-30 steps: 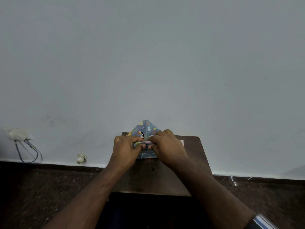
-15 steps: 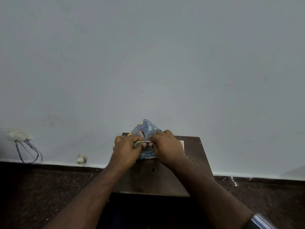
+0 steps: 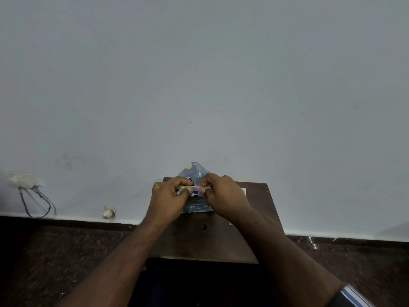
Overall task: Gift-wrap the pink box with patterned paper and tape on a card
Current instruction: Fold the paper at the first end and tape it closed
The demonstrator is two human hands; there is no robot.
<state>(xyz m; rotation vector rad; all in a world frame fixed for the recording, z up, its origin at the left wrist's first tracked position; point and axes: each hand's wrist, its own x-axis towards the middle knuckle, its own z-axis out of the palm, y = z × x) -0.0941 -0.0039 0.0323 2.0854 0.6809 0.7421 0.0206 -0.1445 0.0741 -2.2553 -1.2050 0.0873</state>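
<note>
A box wrapped in blue patterned paper (image 3: 197, 207) lies on a small dark wooden table (image 3: 205, 240) against the wall. A triangular paper flap (image 3: 194, 171) stands up behind it, pointing at the wall. My left hand (image 3: 169, 198) and my right hand (image 3: 223, 194) meet over the box top, thumbs and fingers pinching the paper's folded edge between them. The pink box itself is hidden under the paper and hands. A white card (image 3: 243, 191) peeks out beyond my right hand.
A pale grey wall fills the upper view. A wall socket with looping cables (image 3: 26, 189) sits at the far left, a small white fitting (image 3: 109, 212) low on the wall. Dark speckled floor surrounds the table.
Both hands stay on the paper's folded edge; the fingers have shifted slightly along the crease. The box and flap have not moved.
</note>
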